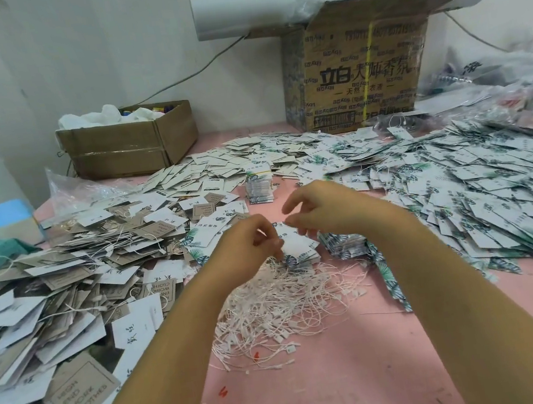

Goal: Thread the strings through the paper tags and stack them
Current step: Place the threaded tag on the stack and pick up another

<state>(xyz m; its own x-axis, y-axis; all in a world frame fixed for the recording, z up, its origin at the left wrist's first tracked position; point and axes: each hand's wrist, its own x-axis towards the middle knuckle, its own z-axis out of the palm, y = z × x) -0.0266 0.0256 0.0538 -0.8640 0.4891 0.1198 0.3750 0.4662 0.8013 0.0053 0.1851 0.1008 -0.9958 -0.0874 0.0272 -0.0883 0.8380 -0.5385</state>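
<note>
A heap of white strings [285, 301] with small plastic ends lies on the pink table [349, 377] in front of me. Just beyond it sits a small stack of white leaf-print tags [300, 248]. My left hand [247, 248] hovers over the stack's near edge, its fingers curled and pinching a string end at the tags. My right hand [320, 210] is above the stack's far side, with its fingers loosely bent and the fingertips close together; whether it holds a string I cannot tell.
A wide pile of leaf-print tags [476, 181] covers the right side, and threaded grey and white tags [66, 289] cover the left. A banded tag bundle [258, 184] stands behind my hands. Two cardboard boxes [130, 141] [359, 67] stand by the wall.
</note>
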